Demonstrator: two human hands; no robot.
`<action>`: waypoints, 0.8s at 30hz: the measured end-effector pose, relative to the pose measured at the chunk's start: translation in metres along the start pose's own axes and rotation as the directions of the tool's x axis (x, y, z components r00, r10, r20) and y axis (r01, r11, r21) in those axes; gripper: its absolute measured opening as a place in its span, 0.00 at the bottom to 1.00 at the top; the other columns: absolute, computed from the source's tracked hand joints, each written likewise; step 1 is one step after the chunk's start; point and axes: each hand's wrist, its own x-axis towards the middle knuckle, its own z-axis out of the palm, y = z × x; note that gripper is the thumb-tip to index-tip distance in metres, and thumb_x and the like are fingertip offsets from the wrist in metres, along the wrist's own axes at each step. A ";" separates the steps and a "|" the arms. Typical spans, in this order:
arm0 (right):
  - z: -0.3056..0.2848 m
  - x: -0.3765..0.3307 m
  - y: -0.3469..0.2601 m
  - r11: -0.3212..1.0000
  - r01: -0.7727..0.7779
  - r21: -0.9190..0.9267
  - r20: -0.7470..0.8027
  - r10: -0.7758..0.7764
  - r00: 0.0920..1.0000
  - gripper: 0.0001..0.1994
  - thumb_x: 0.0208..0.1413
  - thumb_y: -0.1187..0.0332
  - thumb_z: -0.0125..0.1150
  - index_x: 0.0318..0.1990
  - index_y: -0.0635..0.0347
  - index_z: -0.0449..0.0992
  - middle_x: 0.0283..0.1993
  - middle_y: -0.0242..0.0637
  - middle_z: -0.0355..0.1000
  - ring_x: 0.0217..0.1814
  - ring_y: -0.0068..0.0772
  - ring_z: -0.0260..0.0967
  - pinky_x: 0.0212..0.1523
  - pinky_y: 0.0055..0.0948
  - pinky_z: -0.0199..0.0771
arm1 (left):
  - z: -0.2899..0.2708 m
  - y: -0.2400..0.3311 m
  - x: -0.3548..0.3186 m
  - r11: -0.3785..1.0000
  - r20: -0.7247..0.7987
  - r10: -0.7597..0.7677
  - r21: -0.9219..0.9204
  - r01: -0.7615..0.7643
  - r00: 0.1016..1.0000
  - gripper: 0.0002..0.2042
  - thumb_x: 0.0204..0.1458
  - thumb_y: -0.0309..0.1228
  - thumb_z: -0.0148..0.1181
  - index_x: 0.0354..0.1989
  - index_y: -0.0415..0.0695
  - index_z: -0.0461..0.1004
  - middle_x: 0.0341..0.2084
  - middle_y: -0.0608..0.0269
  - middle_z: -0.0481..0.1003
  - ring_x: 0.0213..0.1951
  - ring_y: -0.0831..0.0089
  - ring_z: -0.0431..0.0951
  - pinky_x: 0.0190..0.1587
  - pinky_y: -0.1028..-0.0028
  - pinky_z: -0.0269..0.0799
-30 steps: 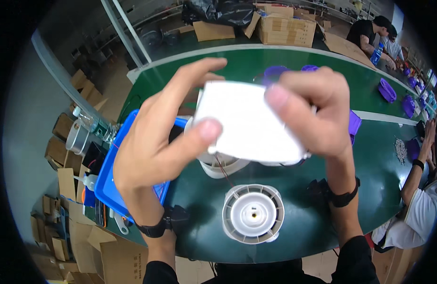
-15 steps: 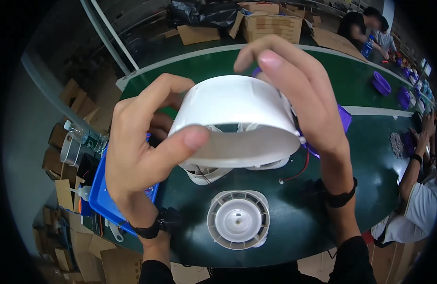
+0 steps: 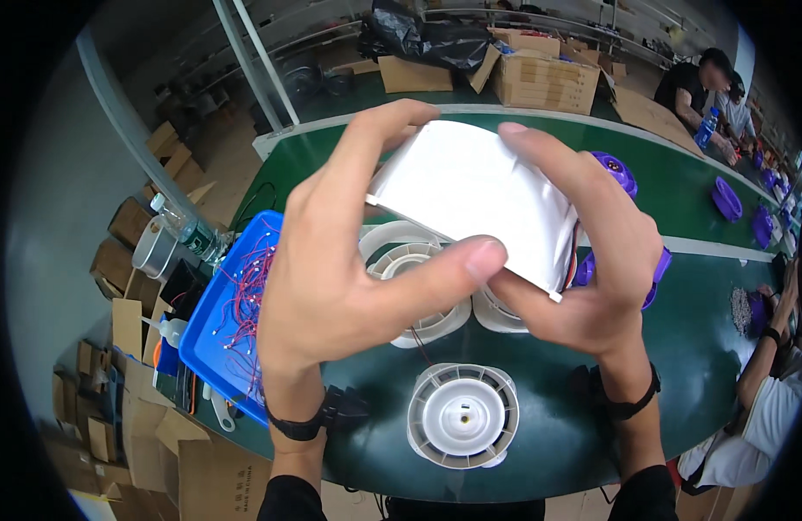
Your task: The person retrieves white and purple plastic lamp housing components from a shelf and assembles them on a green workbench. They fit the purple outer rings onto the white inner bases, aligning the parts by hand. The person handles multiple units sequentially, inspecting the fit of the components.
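Both hands grasped one white, curved, glossy plastic shell (image 3: 483, 191), held tilted in the air over the glossy green surface (image 3: 557, 417). Left hand (image 3: 331, 252): fingers at the shell's upper left, thumb across its lower edge. Right hand (image 3: 605, 252): curled round the right side, one fingertip by the top edge. Round white plastic housing with a slotted ring (image 3: 464, 417) sat between the forearms, near the surface's front edge, with open room on both sides. Two more white housings stood behind it, partly hidden under the hands. Blue rectangular plastic tray (image 3: 211, 343) with thin red wires (image 3: 249, 295) lay along the left edge, just beside the left forearm: tight there. Purple plastic parts (image 3: 664, 265) lay just right of the right hand. Widest open stretch ran right of the right forearm, toward a pile of small grey pieces (image 3: 741, 313).
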 end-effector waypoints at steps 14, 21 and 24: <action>-0.002 -0.004 0.003 0.993 0.057 -0.106 0.007 -0.056 0.998 0.29 0.28 0.75 0.61 0.48 0.71 0.77 0.43 0.48 0.79 0.30 0.38 0.74 0.32 0.26 0.74 | 0.000 0.005 -0.001 0.992 0.070 -0.057 -0.113 0.064 0.996 0.32 0.51 0.43 0.60 0.61 0.36 0.64 0.54 0.49 0.71 0.56 0.62 0.72 0.59 0.67 0.64; 0.002 -0.005 0.010 0.985 0.106 -0.134 -0.046 -0.113 0.992 0.29 0.26 0.75 0.60 0.46 0.72 0.77 0.40 0.47 0.79 0.27 0.38 0.72 0.29 0.27 0.72 | 0.003 0.000 0.000 0.962 0.028 -0.107 -0.250 0.111 0.994 0.23 0.59 0.36 0.53 0.60 0.36 0.65 0.53 0.49 0.73 0.53 0.65 0.74 0.56 0.69 0.68; 0.004 -0.004 0.012 0.982 0.158 -0.106 -0.077 -0.167 0.983 0.28 0.27 0.75 0.62 0.45 0.72 0.78 0.39 0.47 0.79 0.26 0.37 0.72 0.28 0.27 0.72 | -0.003 -0.001 0.001 0.973 0.026 -0.127 -0.189 0.130 0.992 0.23 0.59 0.34 0.51 0.61 0.36 0.64 0.54 0.48 0.73 0.51 0.66 0.76 0.53 0.71 0.71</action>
